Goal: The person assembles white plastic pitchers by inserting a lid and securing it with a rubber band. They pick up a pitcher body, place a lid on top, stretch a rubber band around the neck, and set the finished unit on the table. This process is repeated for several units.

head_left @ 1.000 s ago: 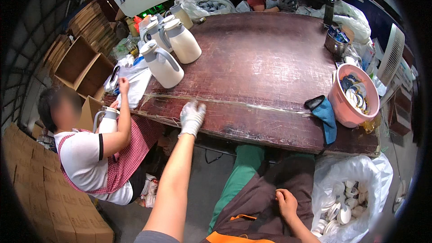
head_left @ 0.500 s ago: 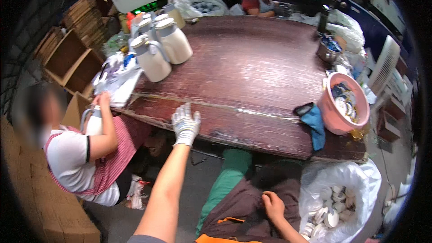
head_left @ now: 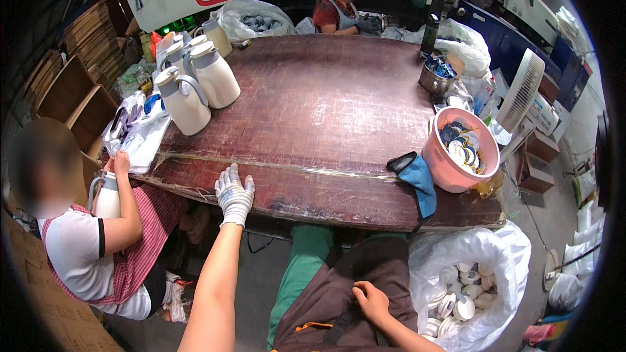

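My left hand (head_left: 235,197), in a white striped glove, lies on the near edge of the dark red-brown table (head_left: 293,104). Its fingers are spread and nothing is in them. Bare and loosely bent, my right hand (head_left: 370,301) rests on the dark apron (head_left: 339,287) over my lap, with no object visible in it. Nearest to the right hand is a clear plastic bag (head_left: 512,254) of round white lids (head_left: 464,308), standing beside my leg. A blue cloth (head_left: 417,186) with a dark edge hangs over the table's near right edge.
Several cream jugs (head_left: 184,105) stand at the table's left. A pink bucket (head_left: 435,156) of round parts and a metal pot (head_left: 435,83) line the right side, near a white fan (head_left: 521,88). One co-worker (head_left: 85,254) sits left holding a jug; another (head_left: 336,10) sits at the far side.
The whole view has swung, so the table and everything on it sit further left in the picture. Both my hands keep their places, on the table edge and on my lap.
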`<action>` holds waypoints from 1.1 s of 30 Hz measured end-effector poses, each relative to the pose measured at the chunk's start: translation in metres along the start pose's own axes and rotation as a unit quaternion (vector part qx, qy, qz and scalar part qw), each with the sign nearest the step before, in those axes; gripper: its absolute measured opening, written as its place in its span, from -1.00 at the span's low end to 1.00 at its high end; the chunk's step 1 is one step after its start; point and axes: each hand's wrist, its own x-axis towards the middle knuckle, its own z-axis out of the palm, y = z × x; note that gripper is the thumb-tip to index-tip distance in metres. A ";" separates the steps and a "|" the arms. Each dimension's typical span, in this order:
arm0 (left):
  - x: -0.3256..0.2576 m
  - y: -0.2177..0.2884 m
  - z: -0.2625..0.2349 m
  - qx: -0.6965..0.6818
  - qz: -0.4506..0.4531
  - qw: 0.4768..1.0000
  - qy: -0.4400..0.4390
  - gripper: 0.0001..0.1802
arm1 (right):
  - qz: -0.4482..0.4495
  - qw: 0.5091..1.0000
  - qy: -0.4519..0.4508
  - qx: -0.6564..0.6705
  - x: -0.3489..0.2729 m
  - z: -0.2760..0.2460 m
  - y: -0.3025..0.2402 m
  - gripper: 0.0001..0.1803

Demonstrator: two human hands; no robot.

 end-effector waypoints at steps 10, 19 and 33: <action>-0.001 -0.003 0.006 -0.009 0.007 1.000 0.017 -0.38 | 0.008 1.000 0.001 -0.017 -0.001 0.000 -0.005 -0.64; -0.001 -0.001 0.004 -0.009 0.010 1.000 0.013 -0.42 | 0.001 0.999 -0.004 -0.040 -0.001 0.001 -0.004 -0.65; -0.003 0.001 0.001 -0.003 0.010 1.000 0.010 -0.44 | -0.010 0.999 -0.001 -0.047 -0.003 -0.001 -0.006 -0.67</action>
